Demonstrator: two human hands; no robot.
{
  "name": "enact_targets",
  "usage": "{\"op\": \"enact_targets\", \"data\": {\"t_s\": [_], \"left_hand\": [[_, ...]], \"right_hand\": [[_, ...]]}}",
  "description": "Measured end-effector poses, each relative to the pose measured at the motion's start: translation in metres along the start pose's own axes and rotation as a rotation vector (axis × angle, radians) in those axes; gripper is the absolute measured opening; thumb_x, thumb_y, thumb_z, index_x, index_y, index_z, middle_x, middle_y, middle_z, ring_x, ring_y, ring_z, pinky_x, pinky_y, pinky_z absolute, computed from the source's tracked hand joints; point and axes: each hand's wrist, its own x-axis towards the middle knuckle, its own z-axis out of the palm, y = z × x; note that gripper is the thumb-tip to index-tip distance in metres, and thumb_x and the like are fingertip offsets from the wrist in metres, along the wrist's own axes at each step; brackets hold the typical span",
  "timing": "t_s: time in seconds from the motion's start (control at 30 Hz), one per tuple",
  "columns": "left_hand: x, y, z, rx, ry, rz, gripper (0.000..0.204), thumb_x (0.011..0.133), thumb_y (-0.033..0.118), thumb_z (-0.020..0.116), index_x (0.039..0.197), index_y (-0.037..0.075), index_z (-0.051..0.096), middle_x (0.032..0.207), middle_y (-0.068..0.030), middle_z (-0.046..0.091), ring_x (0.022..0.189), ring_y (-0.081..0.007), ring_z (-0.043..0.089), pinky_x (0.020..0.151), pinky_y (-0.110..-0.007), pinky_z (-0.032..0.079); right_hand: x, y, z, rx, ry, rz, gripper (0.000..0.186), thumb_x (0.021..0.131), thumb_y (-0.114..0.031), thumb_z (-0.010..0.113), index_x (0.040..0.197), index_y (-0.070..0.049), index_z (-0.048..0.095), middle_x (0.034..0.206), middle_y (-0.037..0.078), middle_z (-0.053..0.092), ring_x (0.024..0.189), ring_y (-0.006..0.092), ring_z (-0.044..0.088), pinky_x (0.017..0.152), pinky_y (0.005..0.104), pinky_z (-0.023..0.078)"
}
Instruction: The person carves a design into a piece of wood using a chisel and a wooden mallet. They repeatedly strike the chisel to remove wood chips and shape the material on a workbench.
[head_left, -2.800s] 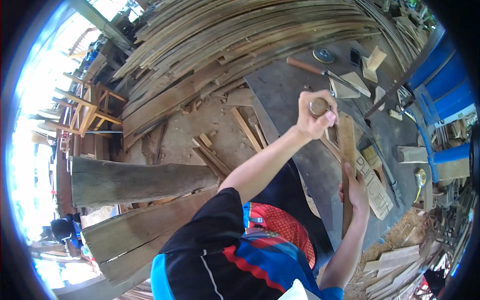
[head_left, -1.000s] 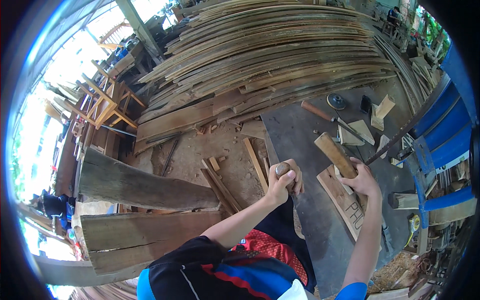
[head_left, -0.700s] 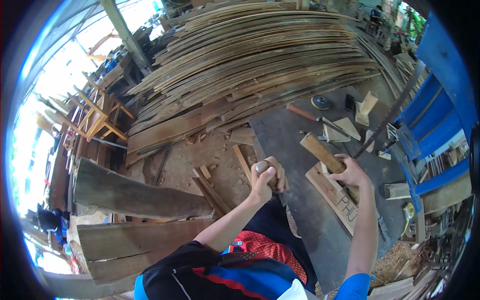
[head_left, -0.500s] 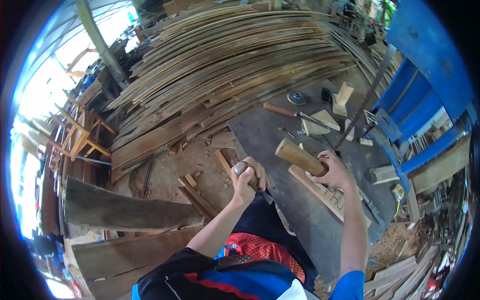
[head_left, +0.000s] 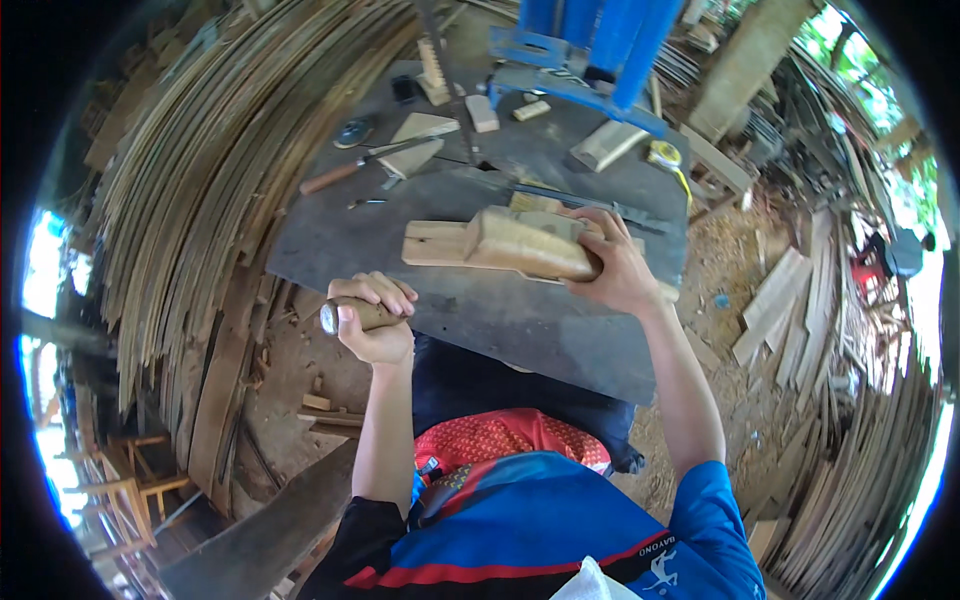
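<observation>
My left hand [head_left: 372, 312] is closed around a wooden tool handle [head_left: 355, 316] with a metal cap at its end, held at the front edge of the dark worktable [head_left: 340, 240]. My right hand [head_left: 610, 258] grips a thick, pale wooden bar [head_left: 520, 248], lying sideways over a wooden board [head_left: 432, 242]. Most of the board is hidden under the bar and hand. Just behind it lie a small yellowish block [head_left: 530, 200] and a long dark metal tool [head_left: 640, 218]. A wooden-handled tool [head_left: 330, 175] rests among pale offcuts [head_left: 420, 130] at the back left of the table.
A blue metal machine [head_left: 590, 40] rises behind the table, near a concrete post [head_left: 750, 60] and a yellow tape measure [head_left: 665, 154]. Long planks [head_left: 180, 170] are stacked at the left. A wooden chair frame [head_left: 130, 490] and more loose boards [head_left: 770, 300] flank me.
The view has swung to the right, toward the table. The wooden bar in my right hand has tipped to lie sideways over the board. My left hand still holds the capped handle.
</observation>
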Motion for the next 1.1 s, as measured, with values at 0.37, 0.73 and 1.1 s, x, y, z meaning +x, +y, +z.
{"op": "enact_targets", "data": {"t_s": [0.37,0.73,1.1], "left_hand": [[0.028,-0.035,0.056,-0.196,-0.194,0.022,0.043,0.100,0.046,0.054,0.088,0.005,0.049,0.060,-0.0072,0.049,0.049,-0.0179,0.051,0.047,-0.035,0.052],[0.027,-0.074,0.061,-0.185,-0.393,-0.110,0.048,0.091,0.055,0.056,0.084,0.007,0.050,0.057,-0.0067,0.047,0.048,-0.0197,0.049,0.045,-0.037,0.047],[0.025,-0.075,0.056,-0.236,-0.316,-0.164,0.046,0.094,0.052,0.054,0.083,0.007,0.049,0.058,-0.0055,0.046,0.049,-0.0176,0.045,0.043,-0.034,0.044]], "right_hand": [[-0.070,-0.013,-0.008,0.228,0.200,0.525,0.037,0.075,-0.016,0.078,0.103,0.003,0.064,0.101,0.020,0.068,0.094,0.0381,0.070,0.081,0.0427,0.053],[-0.087,-0.007,0.005,0.371,0.180,0.716,0.044,0.077,-0.026,0.079,0.105,0.006,0.066,0.091,0.027,0.071,0.088,0.0410,0.071,0.079,0.0440,0.054],[-0.078,-0.008,0.012,0.313,0.051,0.734,0.049,0.076,-0.025,0.080,0.112,0.006,0.067,0.097,0.027,0.072,0.096,0.0420,0.070,0.086,0.0438,0.053]]}}
